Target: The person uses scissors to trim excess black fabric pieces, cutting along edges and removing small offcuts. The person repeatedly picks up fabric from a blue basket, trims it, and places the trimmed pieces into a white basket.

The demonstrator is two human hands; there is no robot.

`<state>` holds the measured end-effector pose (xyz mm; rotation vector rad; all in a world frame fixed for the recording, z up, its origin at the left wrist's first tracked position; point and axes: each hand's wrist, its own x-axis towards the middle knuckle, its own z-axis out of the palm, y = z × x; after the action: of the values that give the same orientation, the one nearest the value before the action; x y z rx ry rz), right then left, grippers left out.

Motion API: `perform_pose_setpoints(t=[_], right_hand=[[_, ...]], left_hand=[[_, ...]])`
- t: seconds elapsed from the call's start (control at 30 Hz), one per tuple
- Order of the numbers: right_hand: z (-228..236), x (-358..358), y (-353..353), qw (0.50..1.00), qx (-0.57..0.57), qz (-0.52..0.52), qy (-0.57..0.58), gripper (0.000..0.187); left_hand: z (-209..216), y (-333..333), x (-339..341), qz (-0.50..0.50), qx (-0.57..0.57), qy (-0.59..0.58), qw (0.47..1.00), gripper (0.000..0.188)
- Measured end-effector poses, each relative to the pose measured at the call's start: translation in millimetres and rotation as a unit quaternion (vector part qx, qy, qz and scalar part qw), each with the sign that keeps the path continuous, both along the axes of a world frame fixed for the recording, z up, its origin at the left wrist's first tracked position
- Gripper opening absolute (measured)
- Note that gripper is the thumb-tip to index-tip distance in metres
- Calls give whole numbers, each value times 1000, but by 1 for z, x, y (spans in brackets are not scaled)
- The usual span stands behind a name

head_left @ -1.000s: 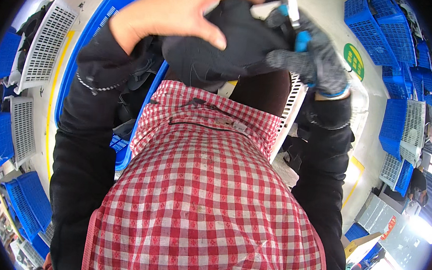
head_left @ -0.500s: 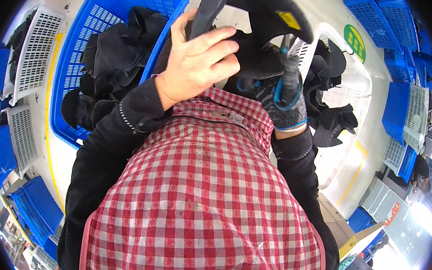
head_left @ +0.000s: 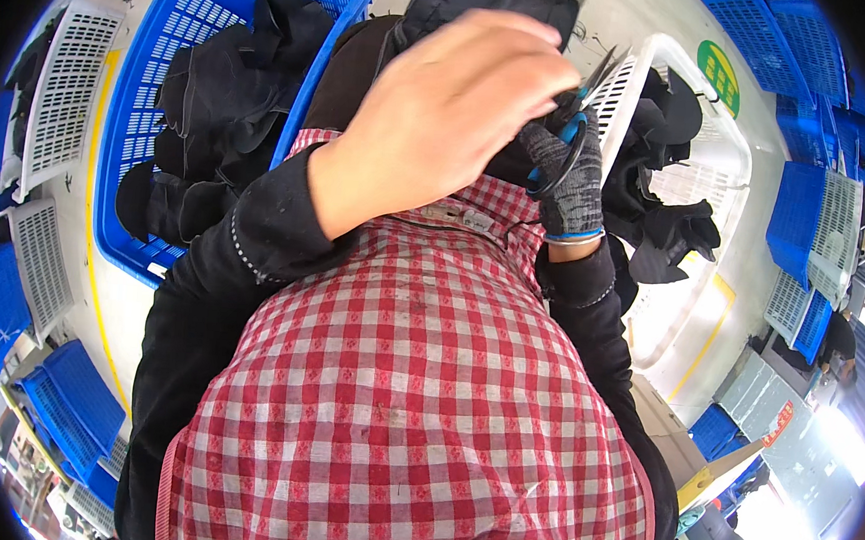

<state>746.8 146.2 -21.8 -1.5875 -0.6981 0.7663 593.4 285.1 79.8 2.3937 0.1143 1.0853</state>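
My right hand (head_left: pixel 571 179), in a grey knit glove with a blue cuff edge, grips blue-handled scissors (head_left: pixel 598 79). Their blades point up and to the right, slightly parted. My bare left hand (head_left: pixel 453 121) reaches across toward the glove, its fingers bent and pressed together, a little blurred. What its fingertips pinch is hidden among dark material beside the scissors. A black, curved, padded fabric piece (head_left: pixel 486 1) rises behind my left hand, partly covered by it. More dark cloth (head_left: pixel 351 79) lies under my left wrist, above the red-checked apron (head_left: pixel 407 349).
At the left stands a blue slatted basket (head_left: pixel 125 148) with several black fabric pieces (head_left: pixel 228 105). A white basket (head_left: pixel 736 156) at the right holds more black pieces (head_left: pixel 666 226). Stacked blue and white baskets (head_left: pixel 64 94) line both sides. A cardboard box (head_left: pixel 667 432) is low at the right.
My left hand has moved right and turned, its back now covering much of the black piece, which sits differently. The scissors have swung up and right, with more of their blades showing.
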Motion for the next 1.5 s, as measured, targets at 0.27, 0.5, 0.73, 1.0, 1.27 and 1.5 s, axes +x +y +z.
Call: perform_pose_setpoints(t=[0.27,0.5,0.73,1.0,1.27,1.5], right_hand=[[-20,-28,-16,956,28,17,292,42],[-35,-40,-21,946,70,9,315,42],[-27,-37,-35,937,33,42,346,49],[12,45,-63,985,-49,134,-92,48],[72,108,-10,718,-107,409,-553,43],[104,105,29,575,-56,510,-638,42]], left_hand=[[-51,0,-11,67,134,404,903,8],[-98,17,-4,-118,-162,239,950,20],[-120,13,-13,-112,-215,235,941,18],[-127,6,-6,-81,-190,168,964,14],[-131,-6,-5,-43,-164,136,976,14],[-129,-11,-5,-33,-130,141,981,7]])
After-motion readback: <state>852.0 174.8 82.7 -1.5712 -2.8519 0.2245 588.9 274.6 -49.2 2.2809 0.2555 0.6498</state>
